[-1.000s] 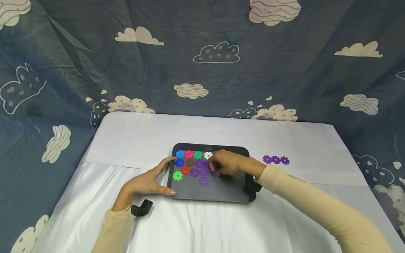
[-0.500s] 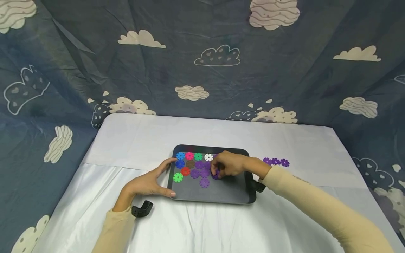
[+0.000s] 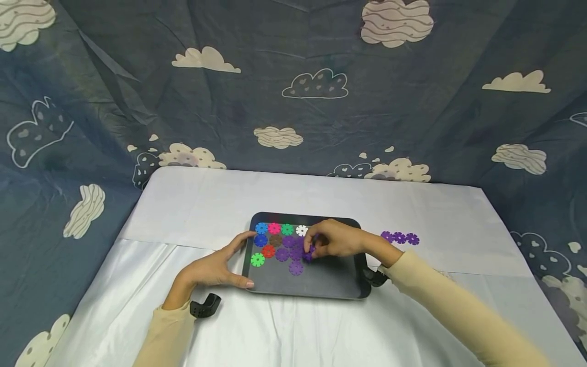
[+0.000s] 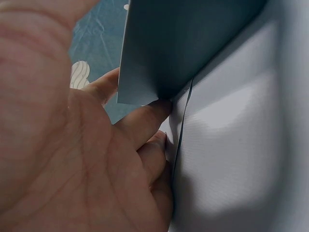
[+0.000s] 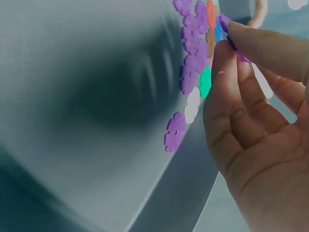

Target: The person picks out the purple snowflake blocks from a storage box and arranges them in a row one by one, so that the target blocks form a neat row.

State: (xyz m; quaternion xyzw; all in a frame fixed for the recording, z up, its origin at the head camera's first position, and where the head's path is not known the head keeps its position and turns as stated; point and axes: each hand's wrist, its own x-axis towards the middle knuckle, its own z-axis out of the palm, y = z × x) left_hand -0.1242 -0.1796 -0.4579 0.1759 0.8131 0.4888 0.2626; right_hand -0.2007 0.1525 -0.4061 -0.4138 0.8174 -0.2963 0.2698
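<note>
In the head view, my left hand is spread along the left end of a dark tray. Its fingers touch the left rim and the thumb lies at the near left corner. My right hand, over the tray's middle, pinches a purple notched plastic disc between thumb and fingertips; in the right wrist view it is tilted and partly covered. Under and beside it lie several flat purple discs, close together on the tray. A white disc sits near the far rim, with a purple one beside it.
Blue, pink, green, brown and red discs lie in the tray's left part. To the right of the tray, a row of three purple discs rests on the white tablecloth. A cloud-patterned curtain hangs behind the table.
The right hand now holds the purple disc tilted, slightly to the left of where it was near the group's right side. The left hand stays at the tray's edge. The head view has tilted slightly.
</note>
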